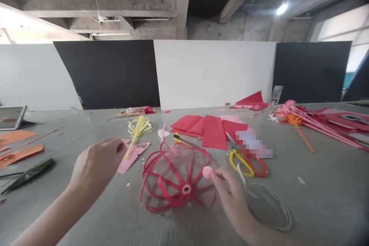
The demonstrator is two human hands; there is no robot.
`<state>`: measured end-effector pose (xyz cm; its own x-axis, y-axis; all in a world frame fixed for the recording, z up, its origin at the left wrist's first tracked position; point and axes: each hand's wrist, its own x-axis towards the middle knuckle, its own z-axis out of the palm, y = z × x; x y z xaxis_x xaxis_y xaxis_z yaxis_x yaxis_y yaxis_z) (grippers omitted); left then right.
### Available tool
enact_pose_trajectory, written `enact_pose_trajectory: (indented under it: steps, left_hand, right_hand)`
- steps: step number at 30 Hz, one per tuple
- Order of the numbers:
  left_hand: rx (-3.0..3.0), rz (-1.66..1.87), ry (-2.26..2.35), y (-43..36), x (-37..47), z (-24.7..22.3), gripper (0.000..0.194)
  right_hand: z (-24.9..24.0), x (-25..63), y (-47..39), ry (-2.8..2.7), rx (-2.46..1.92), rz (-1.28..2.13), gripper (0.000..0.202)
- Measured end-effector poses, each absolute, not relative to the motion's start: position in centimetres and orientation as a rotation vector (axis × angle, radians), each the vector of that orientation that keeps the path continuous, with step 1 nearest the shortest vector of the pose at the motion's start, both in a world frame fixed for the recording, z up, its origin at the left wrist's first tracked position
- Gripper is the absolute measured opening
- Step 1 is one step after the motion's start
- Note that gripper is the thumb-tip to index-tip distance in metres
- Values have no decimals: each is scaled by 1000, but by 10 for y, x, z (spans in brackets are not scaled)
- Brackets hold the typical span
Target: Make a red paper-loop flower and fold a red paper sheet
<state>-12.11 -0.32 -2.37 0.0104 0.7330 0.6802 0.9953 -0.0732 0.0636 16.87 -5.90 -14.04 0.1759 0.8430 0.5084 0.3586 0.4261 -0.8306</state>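
Disc (207,172), pink, in right hand (233,196); pixelated item (253,144) beyond, unreadable.

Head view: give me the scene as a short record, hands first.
Left hand: raised, fingers curled; cannot tell if it holds anything
Right hand: pinches a pink disc
Between hands: openwork red strip ball
Near left hand: pink paper with holes, yellow strip flower
Near right hand: scissors with yellow and red handles
Beyond ball: red paper
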Motion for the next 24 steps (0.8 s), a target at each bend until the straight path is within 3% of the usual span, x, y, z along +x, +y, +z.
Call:
enact_pose_trajectory:
  steps: [7, 12, 16, 24]
  left_hand:
    - [-2179, -555, -2026, 19, -175, -93, 31]
    - [-2159, -841, -1973, -5, -132, -63, 21]
    - [-2622, -1060, -1952, -42, -70, -29, 25]
    - [-3187, -957, -1806, -59, -6, -30, 20]
  right_hand:
    - [-130, 167, -63, -1450, -1097, 443, 27]
    - [-118, 171, -65, -1543, -1081, 435, 24]
    - [-107, 175, -69, -1712, -1037, 455, 18]
    - [-81, 174, -80, -1889, -925, 396, 15]
